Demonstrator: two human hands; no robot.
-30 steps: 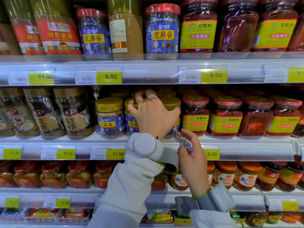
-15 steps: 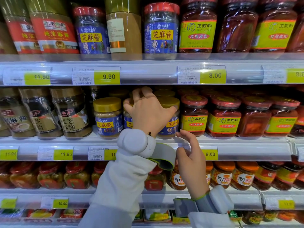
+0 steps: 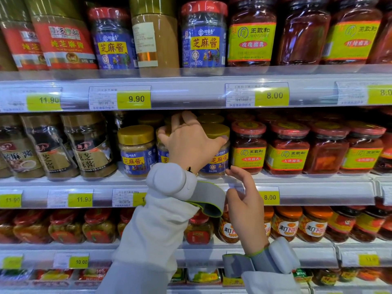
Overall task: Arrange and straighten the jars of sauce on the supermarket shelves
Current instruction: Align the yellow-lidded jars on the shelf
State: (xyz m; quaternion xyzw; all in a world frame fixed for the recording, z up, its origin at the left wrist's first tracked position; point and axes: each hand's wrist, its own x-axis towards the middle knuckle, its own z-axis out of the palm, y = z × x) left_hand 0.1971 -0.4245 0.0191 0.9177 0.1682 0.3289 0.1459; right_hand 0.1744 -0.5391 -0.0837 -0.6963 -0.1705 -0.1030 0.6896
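Three yellow-lidded, blue-labelled sesame paste jars stand at the front of the middle shelf (image 3: 318,187). The left jar (image 3: 137,151) stands free. My left hand (image 3: 191,143) covers the middle jar (image 3: 162,153), fingers curled over its lid and reaching toward the jars behind. Its thumb lies against the right jar (image 3: 218,160) just under the lid. My right hand (image 3: 244,204) hovers lower, fingers loosely bent and holding nothing, with the index fingertip at the shelf's clear front lip.
Red-lidded bean curd jars (image 3: 286,149) fill the middle shelf to the right, and dark-labelled sesame jars (image 3: 91,145) lean on the left. Taller jars (image 3: 203,39) line the upper shelf, chilli jars (image 3: 314,225) the lower one. Price tags run along the rails.
My left hand has stayed on the yellow-lidded jars, its fingers reaching a little further back over the lids. My right hand has held its place at the shelf edge.
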